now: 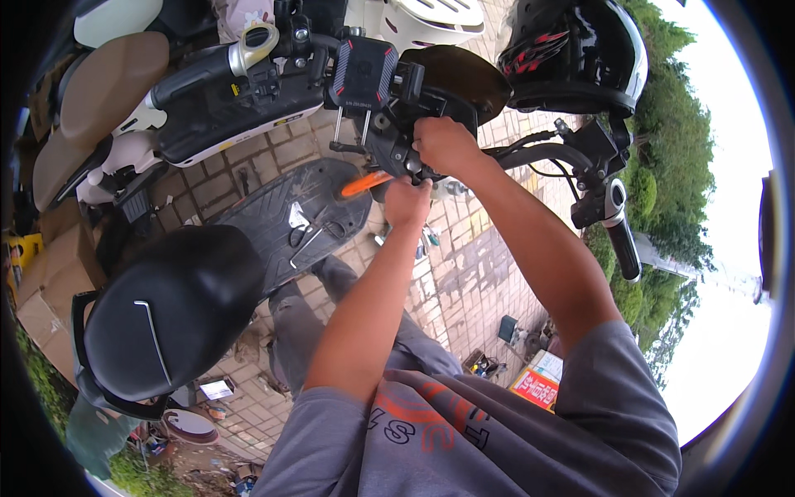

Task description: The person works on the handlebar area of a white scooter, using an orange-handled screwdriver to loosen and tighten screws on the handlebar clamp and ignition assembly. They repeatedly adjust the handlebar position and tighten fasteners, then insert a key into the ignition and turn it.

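Note:
My right hand, fingers curled, is on the dark steering column of a scooter, below and right of a black phone mount. Just below it, my left hand is closed at the column's lower part; what the fingers of each hand grip is hidden or too small to make out. An orange bar-like object lies beside my left hand. On the black footboard lie dark-handled scissors or pliers and a metal rod. An L-shaped metal bar rests on the black seat.
Another scooter with a tan seat stands at upper left, above cardboard boxes. A black helmet is beside the right handlebar. Small tools and a red-yellow box lie on the paving. Greenery borders the right side.

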### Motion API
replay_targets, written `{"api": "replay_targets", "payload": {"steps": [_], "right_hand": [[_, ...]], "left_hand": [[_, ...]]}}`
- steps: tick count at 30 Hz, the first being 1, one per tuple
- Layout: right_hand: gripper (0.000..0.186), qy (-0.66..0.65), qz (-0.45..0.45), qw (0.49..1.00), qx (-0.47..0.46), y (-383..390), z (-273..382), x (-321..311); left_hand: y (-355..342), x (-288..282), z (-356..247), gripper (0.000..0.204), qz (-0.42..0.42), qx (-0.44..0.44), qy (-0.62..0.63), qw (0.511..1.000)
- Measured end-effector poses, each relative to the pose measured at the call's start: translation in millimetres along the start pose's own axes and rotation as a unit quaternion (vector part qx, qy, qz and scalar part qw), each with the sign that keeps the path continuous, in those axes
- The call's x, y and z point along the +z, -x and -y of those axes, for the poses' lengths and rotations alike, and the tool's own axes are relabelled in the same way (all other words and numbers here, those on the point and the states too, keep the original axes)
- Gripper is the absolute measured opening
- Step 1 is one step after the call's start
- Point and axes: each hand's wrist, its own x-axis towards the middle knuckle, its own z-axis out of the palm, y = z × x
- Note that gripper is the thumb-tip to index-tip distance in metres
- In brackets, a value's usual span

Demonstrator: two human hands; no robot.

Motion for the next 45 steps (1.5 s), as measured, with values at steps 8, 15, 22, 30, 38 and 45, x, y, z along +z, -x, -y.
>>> {"api": "replay_targets", "payload": {"steps": [8, 15, 22, 30, 38, 45], "right_hand": [[0.017, 0.072, -0.03, 0.997, 0.029, 5.3, 13.1, -3.6], [0.015, 0.057, -0.046, 0.997, 0.009, 16.8, 4.0, -7.8], [0.016, 0.009, 0.022, 0.998, -0.062, 12.8, 1.2, -7.9], [0.015, 0.098, -0.013, 0.995, -0.002, 9.3, 14.5, -15.2], [0.019, 0.108, 0.015, 0.994, 0.01, 23.7, 25.3, -26.4], [0.022, -0.004, 0.095, 0.994, -0.048, 9.7, -3.8, -33.7]], "left_hand": [[1.8, 8.1, 10.9, 0.033, -0.087, 0.0, 0.254, 0.963], [1.0, 14.6, 6.9, 0.031, -0.044, -0.039, 0.325, 0.944], [-7.8, 28.7, 4.5, 0.038, -0.091, -0.013, 0.277, 0.956], [21.7, 5.0, 16.1, 0.024, 0.003, -0.039, 0.406, 0.913], [22.5, -6.7, -1.7, 0.031, -0.068, 0.093, 0.285, 0.951], [20.0, 2.8, 21.2, 0.027, 0.037, 0.023, 0.48, 0.876]]}}
